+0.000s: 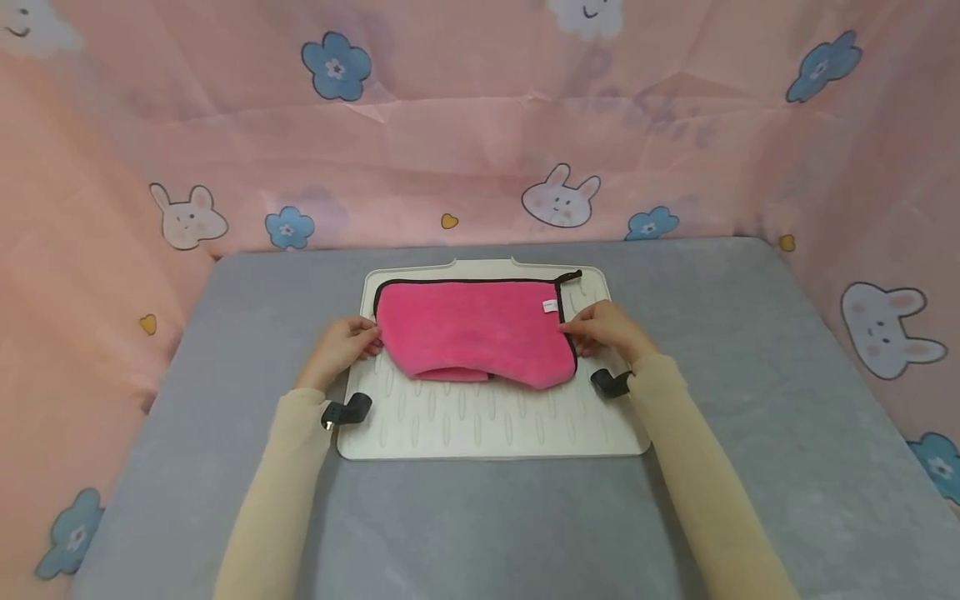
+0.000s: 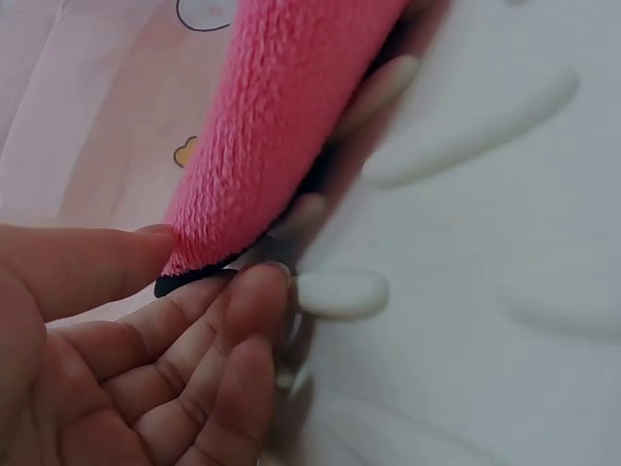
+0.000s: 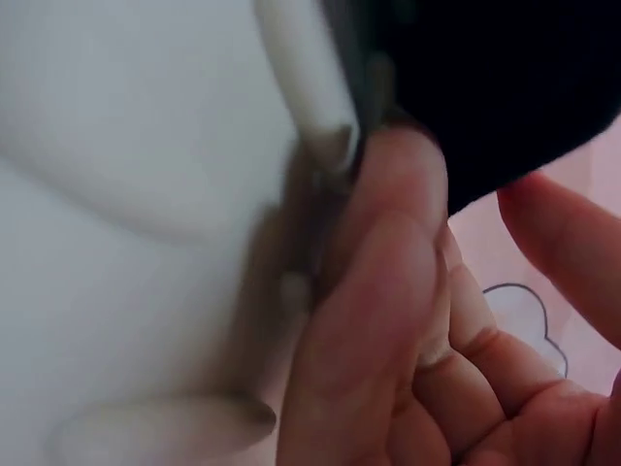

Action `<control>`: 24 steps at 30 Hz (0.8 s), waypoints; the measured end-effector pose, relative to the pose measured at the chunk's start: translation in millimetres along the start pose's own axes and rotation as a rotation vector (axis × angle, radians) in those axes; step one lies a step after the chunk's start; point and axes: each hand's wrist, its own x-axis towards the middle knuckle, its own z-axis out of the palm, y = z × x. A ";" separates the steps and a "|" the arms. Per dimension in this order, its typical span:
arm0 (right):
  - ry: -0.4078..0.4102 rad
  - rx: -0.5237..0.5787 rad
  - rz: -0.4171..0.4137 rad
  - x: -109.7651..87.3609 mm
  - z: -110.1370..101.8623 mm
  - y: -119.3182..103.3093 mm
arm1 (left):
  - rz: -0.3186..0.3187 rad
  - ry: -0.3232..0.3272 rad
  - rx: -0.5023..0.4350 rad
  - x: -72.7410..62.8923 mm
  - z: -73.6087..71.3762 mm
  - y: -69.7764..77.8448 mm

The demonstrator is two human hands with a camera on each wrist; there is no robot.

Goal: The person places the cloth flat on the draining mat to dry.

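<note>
A pink towel [image 1: 472, 325] with black edging lies folded over on a white ridged tray [image 1: 480, 433] in the head view. It has a small white tag and a black loop at its far right corner. My left hand [image 1: 345, 346] pinches its left edge; the left wrist view shows the thumb [image 2: 87, 267] above the towel [image 2: 272, 116] and fingers beneath. At the opposite edge, my right hand [image 1: 606, 327] pinches the towel between thumb and fingers. In the right wrist view the part of it by the fingers [image 3: 388, 262] looks almost black.
The tray rests on a grey table [image 1: 480, 525], whose grey surface extends to both sides. A pink curtain [image 1: 450, 133] printed with rabbits and flowers hangs behind and at the sides. A black camera [image 1: 352, 410] is worn on each wrist, close over the tray.
</note>
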 end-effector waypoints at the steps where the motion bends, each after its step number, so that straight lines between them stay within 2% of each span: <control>1: -0.007 -0.003 -0.001 -2.5 0.2 0.8 | 0.005 -0.006 0.013 -0.5 2.0 0.4; 7: -0.033 0.015 0.007 -13.7 4.4 3.6 | 0.008 -0.010 0.028 -2.8 10.2 3.9; 14: -0.038 0.083 -0.014 -18.3 9.4 4.4 | 0.002 -0.006 -0.036 -7.6 12.9 1.8; 19: -0.062 0.131 -0.067 -20.0 12.3 7.4 | 0.015 -0.003 -0.091 -7.4 14.0 -2.1; 24: -0.113 0.114 -0.137 -24.5 12.7 13.9 | 0.012 0.020 -0.113 -6.4 13.8 -4.5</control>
